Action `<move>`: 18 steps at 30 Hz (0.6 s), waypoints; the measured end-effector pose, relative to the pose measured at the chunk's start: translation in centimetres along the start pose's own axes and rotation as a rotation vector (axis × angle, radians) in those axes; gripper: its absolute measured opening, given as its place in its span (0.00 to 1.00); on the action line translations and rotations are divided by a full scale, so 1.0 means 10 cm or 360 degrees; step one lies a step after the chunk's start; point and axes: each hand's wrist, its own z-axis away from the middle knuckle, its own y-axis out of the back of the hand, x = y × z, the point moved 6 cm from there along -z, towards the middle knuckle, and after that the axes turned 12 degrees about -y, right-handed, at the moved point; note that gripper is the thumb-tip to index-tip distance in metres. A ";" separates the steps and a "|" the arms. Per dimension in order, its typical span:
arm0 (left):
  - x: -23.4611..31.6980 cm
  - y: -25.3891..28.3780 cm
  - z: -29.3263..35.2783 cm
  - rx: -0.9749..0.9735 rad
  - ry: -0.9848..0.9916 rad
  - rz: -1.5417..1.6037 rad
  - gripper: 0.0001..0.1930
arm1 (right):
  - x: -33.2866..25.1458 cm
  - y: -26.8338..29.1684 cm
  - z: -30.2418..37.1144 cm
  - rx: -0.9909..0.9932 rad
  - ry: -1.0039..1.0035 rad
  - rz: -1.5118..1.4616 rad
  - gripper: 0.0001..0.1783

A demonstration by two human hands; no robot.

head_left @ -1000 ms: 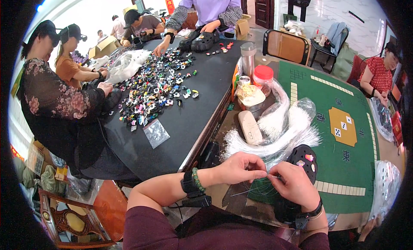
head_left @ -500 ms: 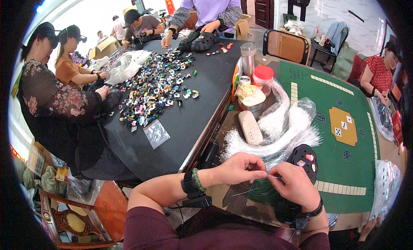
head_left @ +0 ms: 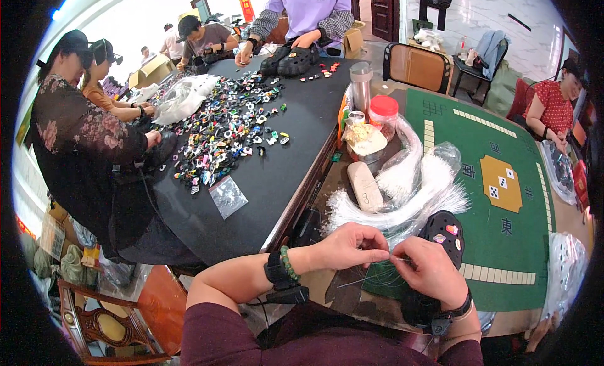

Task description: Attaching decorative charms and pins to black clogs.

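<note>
Over the last second almost nothing had shifted — the broad black-clothed surface (head_left: 277,177) with its spread of small multicoloured charms (head_left: 226,130) looked the same, and so did the green felt-topped surface (head_left: 503,152) with yellow markings just beside it on the person's right. The other people seated around the black surface had kept to their places, their hands down among the charms. On the near corner of the green felt the bundle of clear, thin plastic strands (head_left: 402,196) lay as it had, curling round a pale oblong case (head_left: 365,185), with a red-lidded clear jar (head_left: 382,117) and a steel flask (head_left: 360,86) behind it. The black perforated foam clog (head_left: 443,230), carrying a few coloured charms, sat where it had been, just beyond the right hand. The only change was small: the two hands had stayed drawn together at the near edge, the fingertips working a shade closer. The left hand (head_left: 349,246), a black band and green bead bracelet at its wrist, was pressed together at thumb and forefinger, pinching one end of a single clear thin strand (head_left: 384,260); the right hand (head_left: 431,271) was curled and pinched the same strand from the other side, the tips nearly touching. By my reading the fine work on that strand was under way and unfinished — the clog sat untouched by either hand.
</note>
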 end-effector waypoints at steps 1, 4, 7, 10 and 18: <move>0.01 0.00 0.00 0.0005 0.0000 -0.0002 0.08 | -0.01 0.00 0.00 -0.0004 -0.0003 0.0019 0.07; 0.03 0.00 -0.01 -0.0006 0.0008 -0.0043 0.08 | 0.00 0.00 -0.01 -0.0009 0.0006 0.0029 0.07; 0.03 0.00 -0.01 -0.0016 0.0016 -0.0068 0.08 | 0.00 -0.01 -0.01 -0.0010 0.0001 0.0019 0.08; 0.04 -0.02 -0.01 -0.0034 0.0033 -0.0078 0.08 | 0.00 0.00 0.00 -0.0007 -0.0034 0.0023 0.08; 0.00 -0.01 -0.01 -0.0051 0.0047 -0.0047 0.07 | -0.01 0.00 0.00 0.0002 0.0015 0.0006 0.08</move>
